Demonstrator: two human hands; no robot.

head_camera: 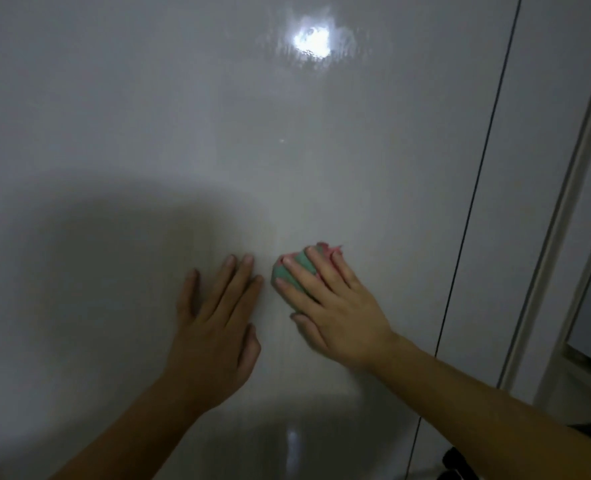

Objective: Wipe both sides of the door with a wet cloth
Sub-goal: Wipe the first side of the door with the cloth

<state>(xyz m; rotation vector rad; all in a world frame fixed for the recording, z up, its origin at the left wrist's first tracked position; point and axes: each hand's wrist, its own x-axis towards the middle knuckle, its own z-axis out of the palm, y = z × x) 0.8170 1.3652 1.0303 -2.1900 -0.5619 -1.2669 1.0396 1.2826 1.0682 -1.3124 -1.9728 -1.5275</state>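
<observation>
Spread fingers of the right hand (335, 306) press a wadded green-and-pink cloth (289, 273) onto the glossy door (148, 116) (streaky under glare). The left hand (214, 327) lies flat beside, fingers straight.

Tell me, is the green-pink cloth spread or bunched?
Bunched: the green and pink cloth forms a wad under the right hand.

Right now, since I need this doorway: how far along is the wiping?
Looks done: wet streaks near the glare show high on the door. In hand: the right hand presses the cloth lower down, the left hand flat beside it. Left: the rest of this face; the other side is unseen.
</observation>
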